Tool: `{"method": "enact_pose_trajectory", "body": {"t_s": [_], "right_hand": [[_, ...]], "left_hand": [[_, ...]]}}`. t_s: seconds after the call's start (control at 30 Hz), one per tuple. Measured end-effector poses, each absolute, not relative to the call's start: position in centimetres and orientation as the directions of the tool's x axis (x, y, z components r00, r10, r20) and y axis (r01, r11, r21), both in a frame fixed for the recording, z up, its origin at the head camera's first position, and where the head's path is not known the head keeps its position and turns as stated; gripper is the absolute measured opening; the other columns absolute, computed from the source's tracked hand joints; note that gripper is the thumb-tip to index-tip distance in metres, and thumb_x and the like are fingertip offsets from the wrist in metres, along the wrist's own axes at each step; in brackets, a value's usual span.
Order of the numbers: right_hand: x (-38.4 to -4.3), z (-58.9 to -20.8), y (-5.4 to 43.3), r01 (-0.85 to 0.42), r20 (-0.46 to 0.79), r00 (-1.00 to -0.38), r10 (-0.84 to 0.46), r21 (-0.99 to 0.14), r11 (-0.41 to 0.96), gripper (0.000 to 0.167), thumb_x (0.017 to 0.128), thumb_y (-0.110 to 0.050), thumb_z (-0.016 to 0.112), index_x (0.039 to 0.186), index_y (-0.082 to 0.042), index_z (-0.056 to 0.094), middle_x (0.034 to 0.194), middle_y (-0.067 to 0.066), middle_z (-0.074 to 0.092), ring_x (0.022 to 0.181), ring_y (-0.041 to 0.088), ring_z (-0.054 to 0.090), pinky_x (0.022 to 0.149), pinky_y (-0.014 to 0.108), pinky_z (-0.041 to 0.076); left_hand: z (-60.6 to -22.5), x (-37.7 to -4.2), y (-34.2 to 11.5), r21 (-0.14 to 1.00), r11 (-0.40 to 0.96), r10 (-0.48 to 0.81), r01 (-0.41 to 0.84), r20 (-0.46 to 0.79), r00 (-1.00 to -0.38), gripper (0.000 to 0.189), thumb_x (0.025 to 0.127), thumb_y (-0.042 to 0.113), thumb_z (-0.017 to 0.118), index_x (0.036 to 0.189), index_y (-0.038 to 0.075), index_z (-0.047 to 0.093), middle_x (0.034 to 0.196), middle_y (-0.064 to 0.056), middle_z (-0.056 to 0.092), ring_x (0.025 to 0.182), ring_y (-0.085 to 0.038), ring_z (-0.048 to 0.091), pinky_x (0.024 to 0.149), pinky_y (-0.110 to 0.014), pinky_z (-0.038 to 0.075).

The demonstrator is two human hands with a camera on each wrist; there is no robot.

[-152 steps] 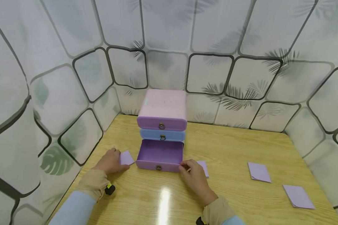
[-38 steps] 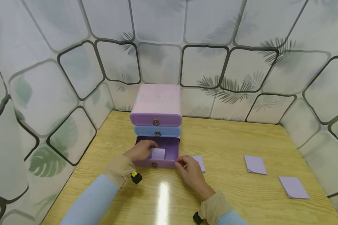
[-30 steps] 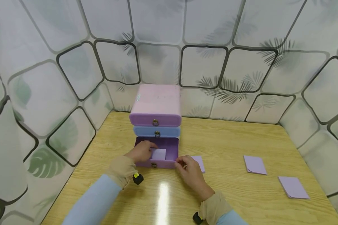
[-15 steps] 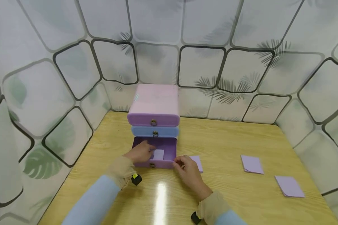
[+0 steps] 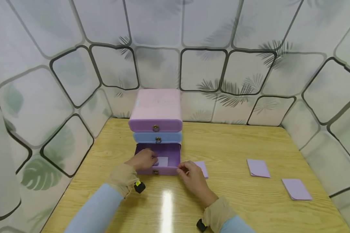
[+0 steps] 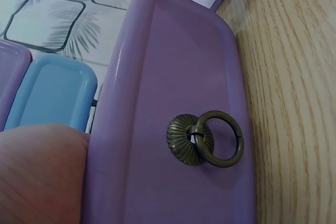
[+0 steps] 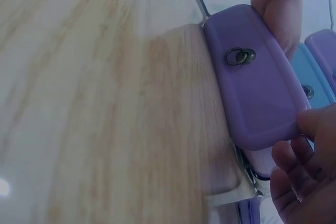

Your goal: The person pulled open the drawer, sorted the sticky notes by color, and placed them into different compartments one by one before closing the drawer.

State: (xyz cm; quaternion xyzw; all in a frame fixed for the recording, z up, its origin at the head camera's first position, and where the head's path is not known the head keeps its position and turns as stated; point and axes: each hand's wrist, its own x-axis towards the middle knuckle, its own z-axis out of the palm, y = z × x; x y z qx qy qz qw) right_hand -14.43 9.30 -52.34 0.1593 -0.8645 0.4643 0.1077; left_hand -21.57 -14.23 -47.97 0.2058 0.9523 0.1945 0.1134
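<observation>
A small drawer cabinet (image 5: pixel 158 105) has a pink top and stacked purple, blue and purple drawers. Its bottom drawer (image 5: pixel 165 171) is pulled out, and a brass ring handle (image 6: pixel 219 139) hangs on the front. Inside lies a pale lilac paper square (image 5: pixel 163 161). My left hand (image 5: pixel 143 159) reaches over the drawer's front wall, fingers at the square's left edge; the left wrist view hides those fingers, so I cannot tell whether they grip it. With thumb and fingers, my right hand (image 5: pixel 193 177) pinches the drawer's front right corner.
Just behind my right hand another lilac paper square (image 5: pixel 202 168) lies on the wooden table (image 5: pixel 221 142). Two more squares, a nearer one (image 5: pixel 297 189) and a farther one (image 5: pixel 258 168), lie to the right. A patterned curtain (image 5: pixel 204 68) surrounds the table's back and sides.
My left hand has brought the lilac square from the table left of the cabinet into the drawer. Its extended index finger has since drawn in. My right hand stays at the drawer corner.
</observation>
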Motion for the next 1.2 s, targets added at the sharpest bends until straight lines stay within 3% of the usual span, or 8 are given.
{"method": "enact_pose_trajectory", "body": {"t_s": [0.37, 0.53, 0.77, 1.0, 1.2], "right_hand": [[-14.3, -52.3, 9.4, -0.372, 0.320, -0.928, -0.192, -0.764, 0.527, 0.006, 0.091, -0.018, 0.069, 0.093, -0.013, 0.068, 0.085, -0.009, 0.060, 0.076, 0.006, 0.057, 0.062, 0.021, 0.051], [-14.3, -52.2, 9.8, -0.348, 0.297, -0.937, -0.182, -0.774, 0.529, 0.009, 0.090, -0.015, 0.070, 0.099, -0.012, 0.068, 0.085, -0.010, 0.061, 0.076, 0.006, 0.058, 0.064, 0.022, 0.051], [-14.9, -51.1, 12.4, -0.307, 0.282, -0.950, -0.134, -0.763, 0.569, 0.007, 0.091, -0.013, 0.068, 0.097, -0.012, 0.068, 0.082, -0.012, 0.060, 0.074, 0.006, 0.058, 0.062, 0.023, 0.050], [-15.6, -50.5, 15.9, -0.240, 0.253, -0.965, -0.074, -0.730, 0.640, 0.005, 0.091, -0.016, 0.068, 0.095, -0.016, 0.068, 0.084, -0.007, 0.062, 0.076, 0.009, 0.057, 0.059, 0.024, 0.047], [-16.0, -50.8, 18.5, -0.192, 0.187, -0.979, -0.085, -0.679, 0.708, 0.011, 0.091, -0.018, 0.068, 0.101, -0.012, 0.068, 0.090, -0.003, 0.062, 0.079, 0.011, 0.057, 0.065, 0.028, 0.048]], "left_hand": [[-48.2, -21.4, -14.3, 0.434, 0.837, 0.423, 0.333, -0.125, -0.898, 0.028, 0.095, 0.019, 0.055, 0.110, 0.000, 0.070, 0.109, -0.014, 0.067, 0.108, -0.031, 0.058, 0.094, -0.043, 0.045], [-48.1, -20.8, -14.5, 0.416, 0.812, 0.448, 0.410, 0.006, -0.894, 0.025, 0.095, 0.016, 0.057, 0.108, -0.002, 0.069, 0.103, -0.012, 0.067, 0.101, -0.029, 0.059, 0.088, -0.042, 0.048], [-46.9, -18.8, -16.0, 0.422, 0.769, 0.415, 0.480, 0.243, -0.877, 0.014, 0.093, 0.015, 0.064, 0.099, 0.005, 0.071, 0.096, -0.003, 0.064, 0.088, -0.018, 0.060, 0.078, -0.036, 0.051], [-45.7, -17.0, -18.6, 0.474, 0.738, 0.346, 0.480, 0.346, -0.872, 0.018, 0.090, 0.021, 0.070, 0.099, 0.007, 0.070, 0.094, -0.001, 0.060, 0.081, -0.021, 0.058, 0.071, -0.036, 0.049], [-46.3, -15.9, -20.7, 0.488, 0.745, 0.306, 0.455, 0.356, -0.883, 0.026, 0.089, 0.028, 0.071, 0.102, 0.006, 0.070, 0.092, -0.002, 0.059, 0.075, -0.019, 0.052, 0.064, -0.030, 0.044]]}}
